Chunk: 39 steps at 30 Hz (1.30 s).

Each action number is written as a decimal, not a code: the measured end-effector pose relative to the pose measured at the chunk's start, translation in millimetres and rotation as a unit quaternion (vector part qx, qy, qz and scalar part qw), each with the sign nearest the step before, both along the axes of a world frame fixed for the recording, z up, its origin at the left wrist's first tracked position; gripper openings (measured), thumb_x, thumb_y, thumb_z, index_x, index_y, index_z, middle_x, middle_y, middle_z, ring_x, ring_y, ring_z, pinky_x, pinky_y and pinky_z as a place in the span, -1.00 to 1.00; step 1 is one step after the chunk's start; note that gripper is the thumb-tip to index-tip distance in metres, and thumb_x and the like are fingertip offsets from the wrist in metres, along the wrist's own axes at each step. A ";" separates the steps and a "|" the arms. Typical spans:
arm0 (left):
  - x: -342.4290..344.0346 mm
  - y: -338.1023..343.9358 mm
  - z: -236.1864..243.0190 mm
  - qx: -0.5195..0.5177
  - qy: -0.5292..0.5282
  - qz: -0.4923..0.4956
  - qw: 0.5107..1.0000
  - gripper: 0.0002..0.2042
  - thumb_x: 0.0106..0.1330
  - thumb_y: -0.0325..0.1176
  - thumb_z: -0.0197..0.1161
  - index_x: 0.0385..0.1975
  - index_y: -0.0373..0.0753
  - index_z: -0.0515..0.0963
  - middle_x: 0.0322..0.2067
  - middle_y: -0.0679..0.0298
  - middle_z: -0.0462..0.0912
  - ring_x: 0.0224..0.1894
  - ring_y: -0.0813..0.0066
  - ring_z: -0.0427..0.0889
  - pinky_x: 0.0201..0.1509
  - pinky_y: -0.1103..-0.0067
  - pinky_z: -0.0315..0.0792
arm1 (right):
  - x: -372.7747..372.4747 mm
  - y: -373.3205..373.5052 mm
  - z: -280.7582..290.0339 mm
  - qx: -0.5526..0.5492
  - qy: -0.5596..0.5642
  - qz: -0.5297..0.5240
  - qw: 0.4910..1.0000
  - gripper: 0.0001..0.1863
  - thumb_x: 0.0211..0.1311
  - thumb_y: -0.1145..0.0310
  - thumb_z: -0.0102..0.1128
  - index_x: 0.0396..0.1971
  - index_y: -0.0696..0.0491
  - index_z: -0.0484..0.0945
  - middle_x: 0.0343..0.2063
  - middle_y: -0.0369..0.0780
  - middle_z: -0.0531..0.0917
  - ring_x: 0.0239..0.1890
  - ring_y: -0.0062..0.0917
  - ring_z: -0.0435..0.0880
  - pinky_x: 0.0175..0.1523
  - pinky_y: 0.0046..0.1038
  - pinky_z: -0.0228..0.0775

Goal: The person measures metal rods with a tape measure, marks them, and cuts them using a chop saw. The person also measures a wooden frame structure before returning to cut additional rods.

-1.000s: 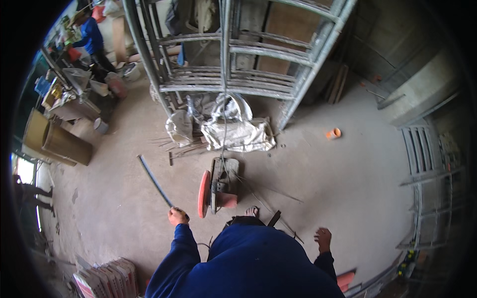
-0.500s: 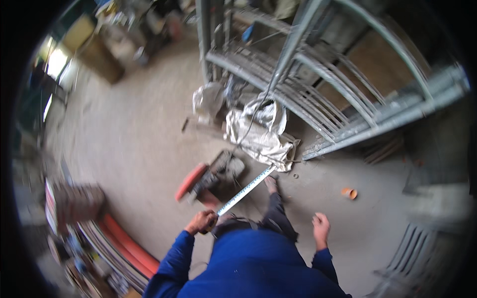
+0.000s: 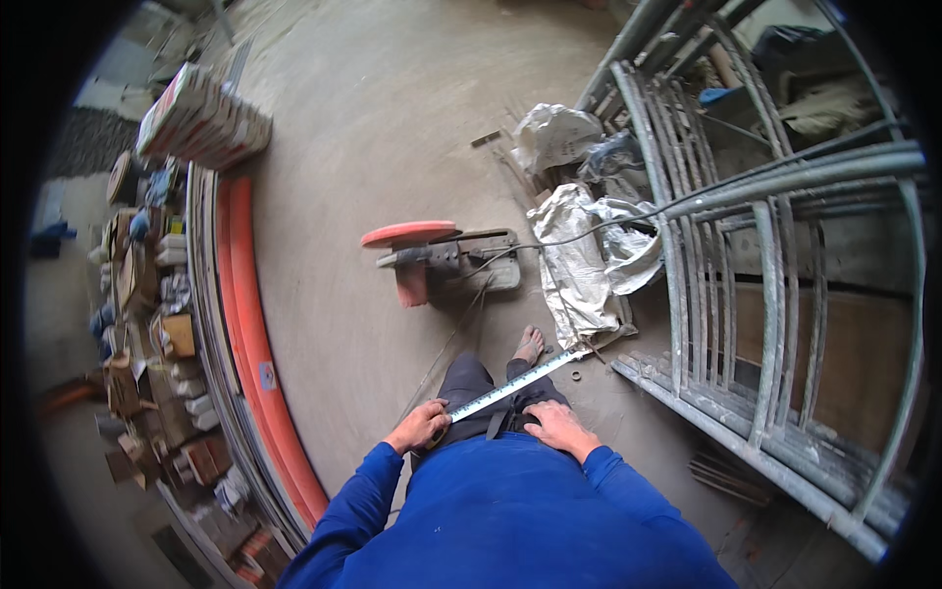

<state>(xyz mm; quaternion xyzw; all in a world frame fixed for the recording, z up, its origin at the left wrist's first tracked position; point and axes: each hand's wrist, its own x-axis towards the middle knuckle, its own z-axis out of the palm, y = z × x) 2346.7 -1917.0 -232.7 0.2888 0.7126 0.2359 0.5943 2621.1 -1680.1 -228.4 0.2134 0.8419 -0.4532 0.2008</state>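
Left hand [image 3: 424, 424] closed round the tape measure [image 3: 515, 390] at its case, blade slanting out past the lap toward the white sack [image 3: 572, 265]; right hand [image 3: 557, 427] loosely open at the waist. Likely light; hold case (blade probably springy, bendable).

A workshop or building-site store: bare concrete floor [image 3: 343, 128] with what looks like a cut-off saw [image 3: 442, 257], orange-red pipes [image 3: 250, 314] along its left edge, scaffold frames [image 3: 814, 181] along its right.
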 end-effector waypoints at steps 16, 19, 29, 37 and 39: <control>165.1 -134.2 49.5 -0.158 -0.371 0.354 0.844 -0.77 0.47 -0.14 0.24 -0.25 -0.19 0.65 -0.43 0.49 0.60 -0.38 0.68 0.52 -0.27 0.61 0.42 | -29.8 23.0 24.0 -0.201 -0.187 0.365 0.889 -0.71 0.39 0.10 0.16 -0.32 0.02 0.65 -0.38 -0.10 0.74 -0.21 -0.11 0.73 -0.08 -0.12 0.48; 176.4 -116.2 42.0 -0.148 -0.359 0.345 0.855 -0.77 0.46 -0.15 0.24 -0.26 -0.18 0.66 -0.45 0.50 0.58 -0.34 0.68 0.51 -0.25 0.61 0.40 | -31.9 34.4 19.4 -0.226 -0.182 0.350 0.891 -0.74 0.37 0.15 0.18 -0.31 0.03 0.65 -0.39 -0.10 0.74 -0.22 -0.11 0.73 -0.07 -0.15 0.49; 137.7 -77.9 -113.5 -0.175 -0.091 0.385 0.901 -0.73 0.45 -0.13 0.19 -0.27 -0.22 0.63 -0.44 0.19 0.73 -0.40 0.34 0.65 -0.22 0.39 0.51 | -140.4 125.3 -126.5 0.007 -0.144 0.336 0.931 -0.73 0.33 0.14 0.25 -0.17 0.00 0.72 -0.30 -0.03 0.76 -0.17 -0.08 0.75 -0.01 -0.16 0.59; 40.0 -92.0 -319.0 -0.117 0.185 0.193 0.956 -0.73 0.39 -0.15 0.20 -0.29 -0.25 0.63 -0.43 0.00 0.69 -0.28 -0.08 0.68 -0.18 0.17 0.50 | -328.1 138.1 -227.0 0.110 0.358 0.016 0.927 -0.82 0.36 0.38 0.28 -0.17 0.17 0.69 -0.33 -0.19 0.76 -0.29 -0.50 0.70 -0.09 -0.47 0.51; 19.0 -92.9 -355.0 -0.106 0.229 0.187 0.949 -0.74 0.39 -0.16 0.19 -0.30 -0.25 0.63 -0.44 0.01 0.69 -0.28 -0.08 0.68 -0.17 0.16 0.50 | -365.4 124.2 -232.7 0.142 0.422 0.027 0.895 -0.81 0.36 0.39 0.30 -0.15 0.16 0.70 -0.28 -0.20 0.79 -0.22 -0.54 0.74 -0.05 -0.50 0.55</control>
